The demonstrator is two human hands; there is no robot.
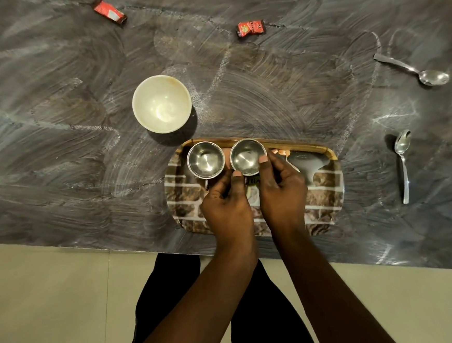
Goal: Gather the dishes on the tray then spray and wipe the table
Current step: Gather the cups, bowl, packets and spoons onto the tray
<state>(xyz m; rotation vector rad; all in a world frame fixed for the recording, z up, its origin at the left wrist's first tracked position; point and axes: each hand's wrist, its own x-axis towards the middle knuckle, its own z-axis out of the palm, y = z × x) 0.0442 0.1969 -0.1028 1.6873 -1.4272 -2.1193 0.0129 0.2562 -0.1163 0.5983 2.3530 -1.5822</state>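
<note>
Two at far edge of oblong patterned tray [326, 190]: left round steel cup [205, 160], right round steel cup [245, 156]. Right hand [280, 191] fingers [263, 159] pinching right round steel cup's rim; left hand [227, 201] curled beside it, grasp unclear. Round white bowl [161, 103] beyond tray on dark counter [54, 130].

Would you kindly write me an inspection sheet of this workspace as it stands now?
Surface: dark stone table, streaked with wipe smears.
Job's things: tray at the near edge holds a left cup and a right cup, both steel; bowl, far spoon and near spoon lie off the tray, on the table.
Clutter: left wrapper and right wrapper, both red, at the far side.
Grippers: left hand and right hand both hold the right cup, thumbs on its rim.
Cables: nothing seen.
Surroundings: pale floor; the person's dark trousers.
</note>
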